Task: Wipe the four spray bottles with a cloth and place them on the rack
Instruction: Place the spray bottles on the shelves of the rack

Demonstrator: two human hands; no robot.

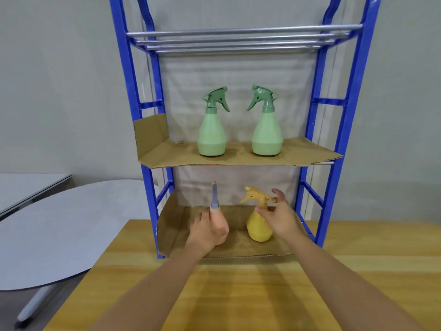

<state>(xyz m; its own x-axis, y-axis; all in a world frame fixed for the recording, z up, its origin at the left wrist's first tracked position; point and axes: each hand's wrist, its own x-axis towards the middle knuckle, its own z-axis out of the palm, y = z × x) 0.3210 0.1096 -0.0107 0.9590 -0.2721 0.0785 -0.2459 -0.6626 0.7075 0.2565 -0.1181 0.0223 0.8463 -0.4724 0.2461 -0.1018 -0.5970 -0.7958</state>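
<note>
Matt plastic green bottles (239,130) on rough cardboard liner (305,154), wood-grain table (238,295).

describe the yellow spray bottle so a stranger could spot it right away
Find the blue metal rack standing on the wooden table. On its lowest cardboard-lined shelf, right side, stands the yellow plastic spray bottle. It is the only yellow one; the right hand is at its trigger head.

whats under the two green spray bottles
Both green spray bottles stand upright on a brown cardboard sheet lining the blue rack's middle shelf. The shelf's own surface beneath the cardboard is covered, so it cannot be seen.
</note>
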